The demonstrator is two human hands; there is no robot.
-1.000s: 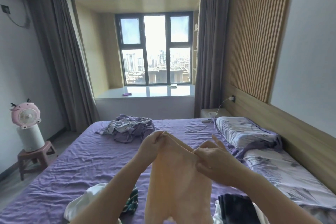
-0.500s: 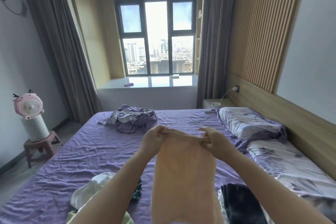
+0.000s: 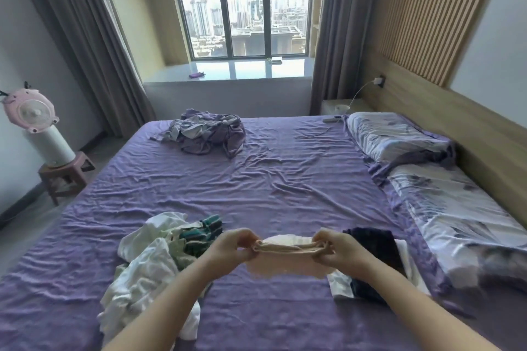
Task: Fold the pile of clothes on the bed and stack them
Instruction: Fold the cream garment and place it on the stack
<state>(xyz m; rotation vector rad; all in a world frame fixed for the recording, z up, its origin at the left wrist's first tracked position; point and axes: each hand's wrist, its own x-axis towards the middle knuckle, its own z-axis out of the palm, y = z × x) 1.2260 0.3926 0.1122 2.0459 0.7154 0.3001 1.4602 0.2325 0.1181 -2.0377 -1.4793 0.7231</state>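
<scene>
A peach garment (image 3: 288,265) stretches between my two hands low over the purple bed sheet (image 3: 285,179). My left hand (image 3: 232,246) pinches its left end, and my right hand (image 3: 338,248) pinches its right end. The lower part of the cloth hangs toward the sheet. A loose pile of white and green-striped clothes (image 3: 151,262) lies to the left of my left arm. A dark folded garment on a white one (image 3: 373,256) sits just right of my right hand, partly hidden by my forearm.
A crumpled purple and grey heap (image 3: 208,134) lies at the far side of the bed. Pillows (image 3: 396,137) and a floral quilt (image 3: 462,219) line the right edge by the wooden headboard. A pink fan on a stool (image 3: 37,122) stands on the floor at left.
My hands have come down from chest height to just above the sheet, carrying the peach garment. The camera has tilted downward, showing more of the bed and the clothes piles.
</scene>
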